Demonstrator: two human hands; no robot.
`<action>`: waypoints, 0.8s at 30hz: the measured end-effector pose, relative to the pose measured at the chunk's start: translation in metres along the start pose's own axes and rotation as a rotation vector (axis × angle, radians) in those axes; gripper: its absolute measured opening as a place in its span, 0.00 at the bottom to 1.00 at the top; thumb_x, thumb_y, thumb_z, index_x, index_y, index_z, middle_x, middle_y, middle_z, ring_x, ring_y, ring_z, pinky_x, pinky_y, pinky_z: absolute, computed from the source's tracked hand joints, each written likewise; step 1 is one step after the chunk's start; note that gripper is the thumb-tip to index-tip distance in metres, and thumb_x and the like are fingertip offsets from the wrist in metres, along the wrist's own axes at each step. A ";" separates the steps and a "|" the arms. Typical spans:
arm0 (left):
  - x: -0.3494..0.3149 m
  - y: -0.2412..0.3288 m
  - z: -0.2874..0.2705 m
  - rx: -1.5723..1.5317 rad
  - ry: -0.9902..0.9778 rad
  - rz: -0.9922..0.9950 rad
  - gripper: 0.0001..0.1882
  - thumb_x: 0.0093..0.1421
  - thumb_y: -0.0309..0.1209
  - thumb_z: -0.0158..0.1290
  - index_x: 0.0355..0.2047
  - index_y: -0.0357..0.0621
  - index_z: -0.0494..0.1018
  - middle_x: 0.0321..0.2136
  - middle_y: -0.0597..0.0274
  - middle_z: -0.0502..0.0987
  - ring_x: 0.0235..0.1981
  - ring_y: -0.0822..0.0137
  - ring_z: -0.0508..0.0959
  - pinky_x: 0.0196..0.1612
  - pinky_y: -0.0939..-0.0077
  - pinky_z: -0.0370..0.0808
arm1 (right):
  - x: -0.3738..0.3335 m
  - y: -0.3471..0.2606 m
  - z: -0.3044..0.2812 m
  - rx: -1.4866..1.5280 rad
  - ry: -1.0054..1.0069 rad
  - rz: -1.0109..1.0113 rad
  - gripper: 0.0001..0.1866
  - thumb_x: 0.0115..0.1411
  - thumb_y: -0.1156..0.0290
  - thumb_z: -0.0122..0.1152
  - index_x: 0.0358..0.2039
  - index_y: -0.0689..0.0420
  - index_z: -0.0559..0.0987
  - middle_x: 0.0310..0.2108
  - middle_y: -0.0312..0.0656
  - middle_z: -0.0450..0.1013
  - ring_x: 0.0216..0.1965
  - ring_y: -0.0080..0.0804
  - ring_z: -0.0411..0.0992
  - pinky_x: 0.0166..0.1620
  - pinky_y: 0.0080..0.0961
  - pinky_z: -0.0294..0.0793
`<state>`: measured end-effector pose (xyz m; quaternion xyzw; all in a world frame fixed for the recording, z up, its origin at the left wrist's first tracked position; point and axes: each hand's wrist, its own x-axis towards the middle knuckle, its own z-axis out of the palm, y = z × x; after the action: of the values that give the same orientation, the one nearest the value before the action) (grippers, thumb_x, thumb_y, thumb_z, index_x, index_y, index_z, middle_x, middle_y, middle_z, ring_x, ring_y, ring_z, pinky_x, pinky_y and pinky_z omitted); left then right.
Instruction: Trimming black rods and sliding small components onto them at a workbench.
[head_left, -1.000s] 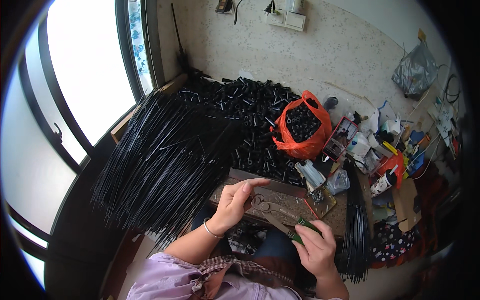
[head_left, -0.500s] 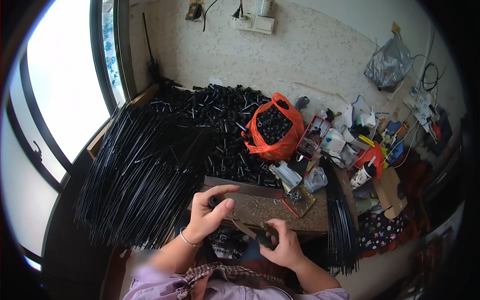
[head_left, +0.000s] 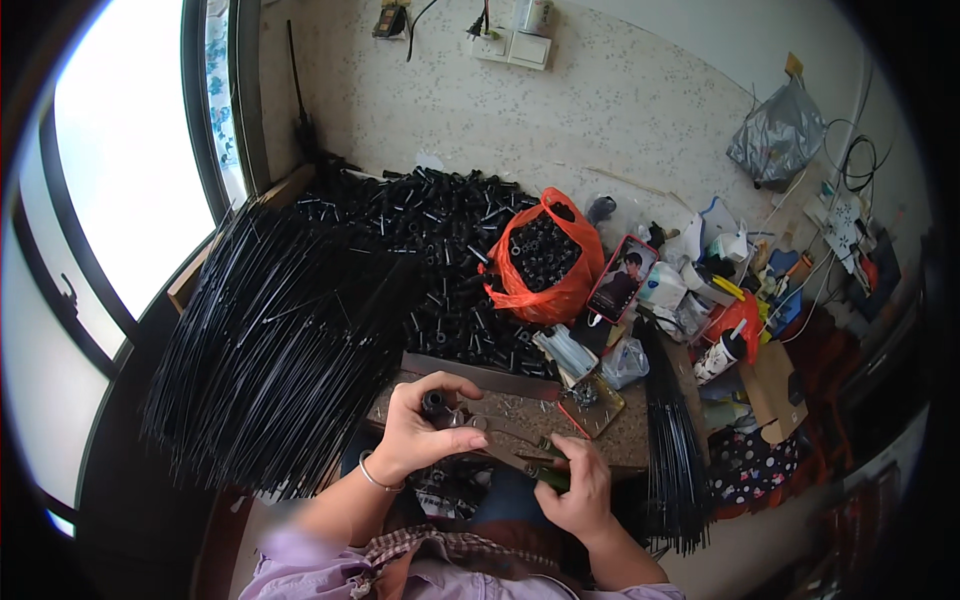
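My left hand (head_left: 418, 435) is closed around a short black tubular part (head_left: 433, 402), its open end showing between the curled fingers and the thumb. In my right hand (head_left: 582, 490) is a pair of pliers with green grips (head_left: 553, 476), its handles spread apart. The head of the pliers sits at the left thumb, beside or on the black part; the fingers partly hide where they meet. Both hands are over the near edge of the brown speckled table (head_left: 625, 432).
Black tubular parts (head_left: 460, 215) lie heaped behind, with an orange-red bag (head_left: 545, 307) of small black pieces. Long black rods (head_left: 280, 350) spread at the left; another rod bundle (head_left: 675, 460) hangs at the right. A phone (head_left: 619, 278), a tumbler (head_left: 718, 358) and a cardboard box (head_left: 772, 385) stand rightward.
The pliers' handles have spread wider, and their head is closer to the black part. My left thumb has stretched out toward the right along the pliers.
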<state>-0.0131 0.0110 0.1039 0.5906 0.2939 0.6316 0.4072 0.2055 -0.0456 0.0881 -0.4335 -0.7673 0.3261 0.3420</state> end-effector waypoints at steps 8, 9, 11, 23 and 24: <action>0.013 0.007 0.010 -0.087 -0.316 -0.040 0.27 0.34 0.47 0.67 0.28 0.38 0.75 0.14 0.72 0.66 0.15 0.82 0.61 0.19 0.86 0.54 | -0.008 0.018 0.007 0.870 -0.655 0.482 0.13 0.55 0.73 0.56 0.39 0.64 0.68 0.21 0.40 0.70 0.21 0.25 0.70 0.25 0.19 0.69; 0.014 0.005 0.012 -0.048 -0.296 -0.020 0.27 0.35 0.46 0.67 0.29 0.38 0.74 0.14 0.72 0.66 0.15 0.82 0.61 0.19 0.86 0.54 | -0.008 0.020 0.009 0.935 -0.733 0.499 0.14 0.55 0.72 0.56 0.39 0.64 0.67 0.21 0.39 0.70 0.21 0.24 0.69 0.24 0.19 0.69; 0.014 0.000 0.006 0.031 -0.238 0.090 0.27 0.35 0.43 0.68 0.30 0.38 0.73 0.15 0.72 0.67 0.17 0.82 0.62 0.20 0.87 0.55 | -0.002 0.000 0.006 0.517 -0.408 0.280 0.18 0.51 0.73 0.58 0.41 0.64 0.65 0.23 0.42 0.69 0.22 0.27 0.69 0.25 0.23 0.68; 0.001 0.005 0.006 0.023 -0.194 -0.029 0.21 0.35 0.35 0.68 0.27 0.38 0.73 0.17 0.73 0.69 0.18 0.84 0.61 0.20 0.88 0.56 | -0.016 0.007 0.018 0.642 -0.457 0.340 0.18 0.61 0.75 0.46 0.52 0.63 0.63 0.33 0.39 0.71 0.27 0.22 0.70 0.35 0.18 0.70; 0.000 0.006 0.007 0.024 -0.197 -0.033 0.21 0.35 0.35 0.68 0.27 0.38 0.73 0.17 0.73 0.69 0.18 0.84 0.61 0.20 0.88 0.56 | -0.014 0.011 0.011 0.736 -0.503 0.320 0.20 0.61 0.75 0.44 0.55 0.63 0.60 0.37 0.41 0.71 0.28 0.24 0.70 0.36 0.20 0.70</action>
<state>-0.0067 0.0076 0.1097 0.6498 0.2694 0.5602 0.4374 0.2064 -0.0558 0.0698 -0.3038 -0.5835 0.7197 0.2219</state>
